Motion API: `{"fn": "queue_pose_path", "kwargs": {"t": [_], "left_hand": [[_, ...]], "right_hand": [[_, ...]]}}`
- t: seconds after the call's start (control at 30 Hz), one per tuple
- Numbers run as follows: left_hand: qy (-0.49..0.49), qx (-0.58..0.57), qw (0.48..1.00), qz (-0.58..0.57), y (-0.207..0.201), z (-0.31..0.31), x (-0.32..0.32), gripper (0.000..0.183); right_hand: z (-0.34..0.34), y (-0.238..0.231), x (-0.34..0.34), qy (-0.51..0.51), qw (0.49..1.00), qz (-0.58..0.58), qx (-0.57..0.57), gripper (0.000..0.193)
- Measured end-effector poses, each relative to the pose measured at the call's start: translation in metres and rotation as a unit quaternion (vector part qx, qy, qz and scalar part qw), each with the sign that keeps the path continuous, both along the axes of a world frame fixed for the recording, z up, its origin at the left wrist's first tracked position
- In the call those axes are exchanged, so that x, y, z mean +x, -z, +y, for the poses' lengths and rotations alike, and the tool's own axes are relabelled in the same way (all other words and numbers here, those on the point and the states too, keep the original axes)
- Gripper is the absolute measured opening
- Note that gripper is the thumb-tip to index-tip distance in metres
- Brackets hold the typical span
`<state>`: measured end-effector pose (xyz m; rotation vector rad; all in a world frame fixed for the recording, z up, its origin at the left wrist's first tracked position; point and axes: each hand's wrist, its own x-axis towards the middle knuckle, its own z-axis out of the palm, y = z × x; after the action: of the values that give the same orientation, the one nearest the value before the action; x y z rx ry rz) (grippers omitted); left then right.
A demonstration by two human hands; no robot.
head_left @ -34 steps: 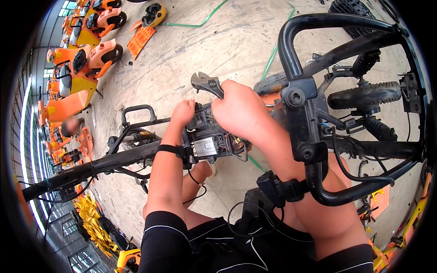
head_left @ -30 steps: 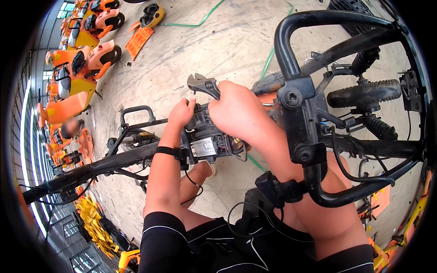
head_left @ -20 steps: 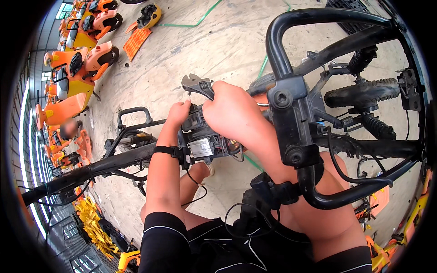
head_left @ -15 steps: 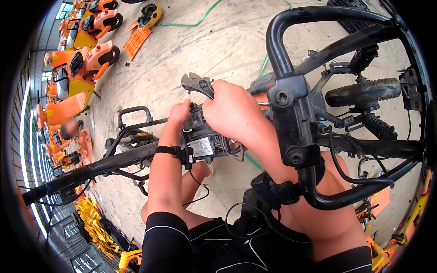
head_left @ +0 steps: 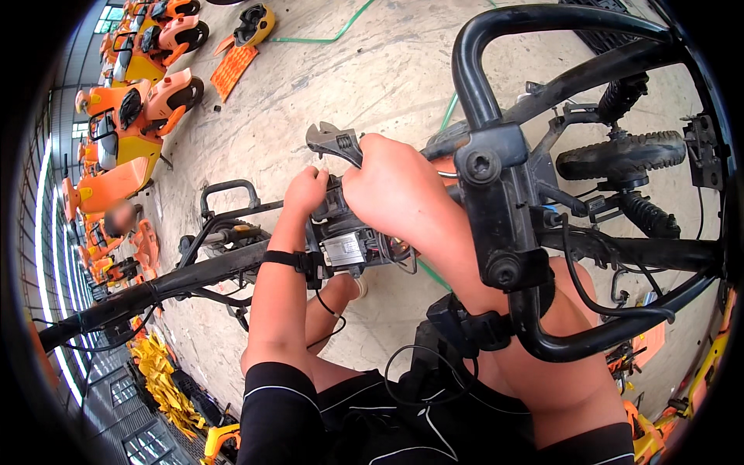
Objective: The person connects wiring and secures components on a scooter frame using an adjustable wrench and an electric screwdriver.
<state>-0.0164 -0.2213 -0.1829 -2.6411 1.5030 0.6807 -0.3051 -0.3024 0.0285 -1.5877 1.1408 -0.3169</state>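
My right hand point(head_left: 391, 180) is closed round the handle of a dark adjustable wrench point(head_left: 335, 142), whose jaws point to the left. Below and left of the wrench jaws, my left hand point(head_left: 307, 190) has its fingers curled together. Whatever those fingers pinch, if anything, is too small to make out. Both hands are above a bare black scooter frame point(head_left: 209, 267). Between the forearms, a silver-topped box point(head_left: 343, 249) with loose wires beside it sits in the frame's middle.
Thick black tubing point(head_left: 473, 70) loops up close to my right arm. A rear wheel point(head_left: 620, 157) with shock absorbers lies beyond it. Orange scooters point(head_left: 128, 116) line the left side, near a yellow helmet point(head_left: 254, 25). Yellow parts point(head_left: 163, 384) are piled at lower left.
My left hand has shifted slightly left, with its fingers more curled. The wrench in my right hand has moved a touch to the left.
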Motion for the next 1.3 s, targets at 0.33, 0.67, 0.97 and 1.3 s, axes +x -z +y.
{"fn": "queue_pose_path", "kwargs": {"t": [0.33, 0.67, 0.97, 1.3], "left_hand": [[-0.304, -0.013, 0.912, 0.276, 0.028, 0.006, 0.017, 0.062], [-0.025, 0.039, 0.999, -0.014, -0.003, -0.001, -0.004, 0.062], [-0.333, -0.001, 0.909, 0.251, -0.01, -0.003, 0.001, 0.049], [-0.357, -0.22, 0.677, 0.604, -0.158, 0.047, -0.075, 0.024]], "right_hand": [[0.009, 0.045, -0.003, 0.006, 0.987, -0.132, -0.089, 0.028], [0.009, 0.024, 0.0, -0.033, 0.991, 0.016, -0.128, 0.027], [-0.006, -0.012, -0.002, -0.037, 0.996, 0.056, 0.06, 0.029], [0.0, 0.018, 0.005, -0.031, 0.999, 0.039, -0.003, 0.031]]}}
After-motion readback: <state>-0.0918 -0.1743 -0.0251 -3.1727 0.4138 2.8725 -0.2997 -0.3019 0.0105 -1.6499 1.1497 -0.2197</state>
